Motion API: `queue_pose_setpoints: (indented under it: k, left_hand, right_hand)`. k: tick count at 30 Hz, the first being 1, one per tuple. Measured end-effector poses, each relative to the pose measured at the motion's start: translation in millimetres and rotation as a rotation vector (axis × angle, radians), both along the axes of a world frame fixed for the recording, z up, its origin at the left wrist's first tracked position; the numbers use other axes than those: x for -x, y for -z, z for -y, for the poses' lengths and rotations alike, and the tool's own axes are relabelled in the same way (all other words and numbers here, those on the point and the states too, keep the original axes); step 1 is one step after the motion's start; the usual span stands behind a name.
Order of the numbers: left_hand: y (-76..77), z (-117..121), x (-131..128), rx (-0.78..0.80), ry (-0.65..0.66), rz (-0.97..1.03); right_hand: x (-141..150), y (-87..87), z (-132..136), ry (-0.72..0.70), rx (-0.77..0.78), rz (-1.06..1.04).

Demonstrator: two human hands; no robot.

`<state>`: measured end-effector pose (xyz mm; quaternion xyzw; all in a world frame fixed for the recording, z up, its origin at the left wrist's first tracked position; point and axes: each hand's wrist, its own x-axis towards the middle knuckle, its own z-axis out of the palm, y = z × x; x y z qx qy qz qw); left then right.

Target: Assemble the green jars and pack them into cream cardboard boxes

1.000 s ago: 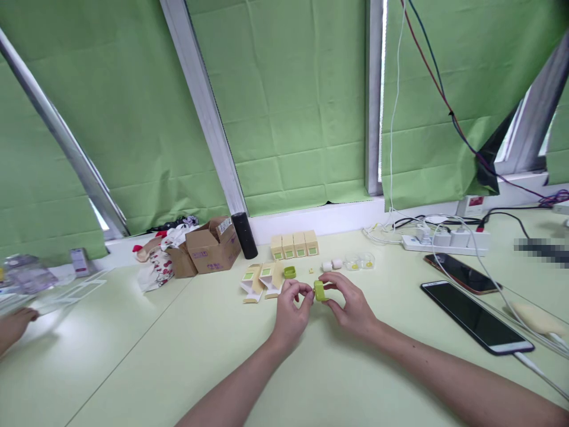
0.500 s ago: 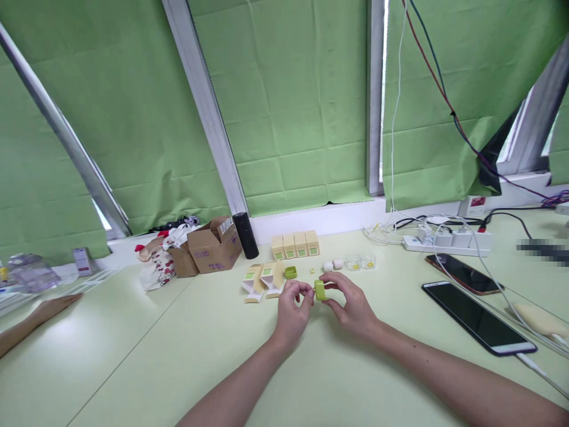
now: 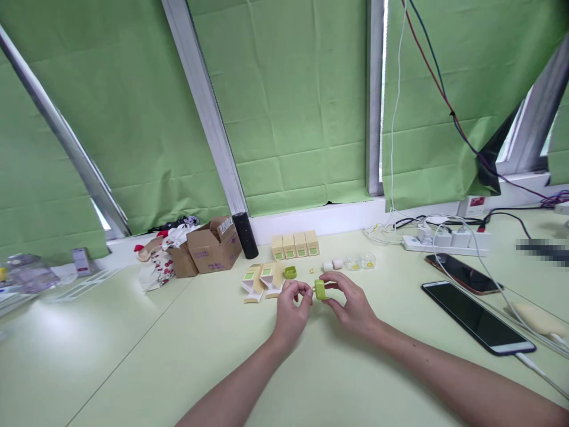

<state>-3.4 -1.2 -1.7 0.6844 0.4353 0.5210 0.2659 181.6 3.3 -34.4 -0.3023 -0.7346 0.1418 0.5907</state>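
My right hand (image 3: pixel 351 301) grips a small olive-green plastic case (image 3: pixel 319 289) between thumb and fingers, a little above the table. Close on its left side, my left hand (image 3: pixel 293 307) has thumb and forefinger pinched together; a tiny piece seems to show between the fingertips and the case, too small to name. Just beyond the left hand lies an open green square container (image 3: pixel 290 272). A tiny yellow piece (image 3: pixel 312 271) rests to its right. Two whitish-pink cylinders (image 3: pixel 332 264) and two clear cups (image 3: pixel 360 261) with yellow spots inside stand farther right.
Two opened cardboard packages (image 3: pixel 263 280) lie left of my hands. Behind stands a row of small beige boxes (image 3: pixel 295 245). A black cylinder (image 3: pixel 245 235) and a brown carton (image 3: pixel 216 246) are at back left. Phones (image 3: pixel 478 317), cables and a power strip (image 3: pixel 447 242) occupy the right.
Another person's arm at the far left has gone out of view. My hands have stayed almost in place, with a slightly larger gap between left fingertips and green case.
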Motion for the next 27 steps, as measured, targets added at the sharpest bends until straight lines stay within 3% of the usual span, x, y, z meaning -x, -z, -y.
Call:
queue_pose_setpoints:
  k: [27]
  left_hand:
    - [3.4,-3.3,2.7,-0.006,-0.013,0.016]
  right_hand:
    - [-2.1,-1.1,-0.5,-0.001,0.006,0.002]
